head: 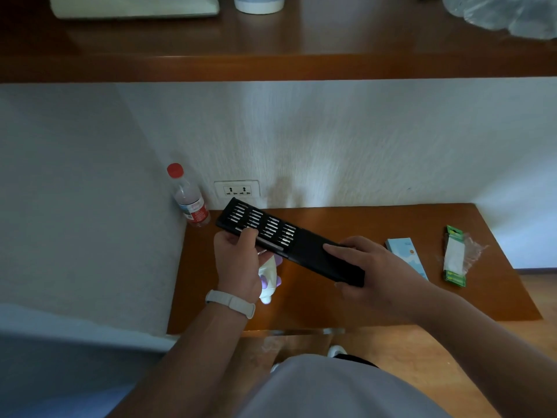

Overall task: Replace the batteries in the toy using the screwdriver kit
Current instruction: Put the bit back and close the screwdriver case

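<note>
1. The screwdriver kit (310, 250), a long black case, is held above the desk (391, 300) and runs from 10 o'clock to 4 o'clock.
2. Its bit tray (259, 224) is drawn out at the 10 o'clock end, with rows of bits exposed.
3. Left hand (238, 260): it grips the near edge of the tray, thumb pressed on top and fingers curled beneath. A pale wristband (230, 303) sits on the wrist.
4. Right hand (361, 263): it is clamped on the closed 4 o'clock half of the case, fingers laid together over the top and thumb at the near edge.
5. The toy (269, 280), white with purple parts, lies on the desk at 4 o'clock of the left hand, partly hidden by it and below the tray.
6. A green battery pack (455, 257) lies at 3 o'clock of the right hand, well apart. A blue box (405, 254) lies between them.
7. A red-capped water bottle (190, 200) stands in the desk's 10 o'clock corner against the wall. A wall socket (237, 189) is just at its 3 o'clock.
8. A wooden shelf (271, 66) spans the view at 12 o'clock.
</note>
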